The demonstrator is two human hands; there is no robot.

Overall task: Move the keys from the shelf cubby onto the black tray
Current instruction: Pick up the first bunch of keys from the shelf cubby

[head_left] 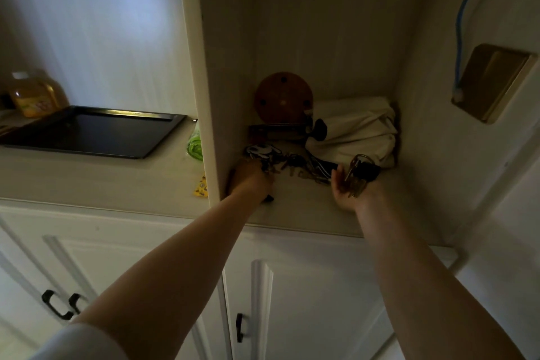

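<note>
Both hands point(301, 184) seemingly around keys point(355, 178)

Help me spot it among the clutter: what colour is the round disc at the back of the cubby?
Reddish-brown, with small dark dots; the round disc shows in the head view.

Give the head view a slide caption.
Both hands, left and right, gather keys in the cubby; black tray waits.

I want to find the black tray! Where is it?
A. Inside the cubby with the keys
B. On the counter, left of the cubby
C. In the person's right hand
B: the black tray lies on the counter, outside the cubby's left wall.
</note>
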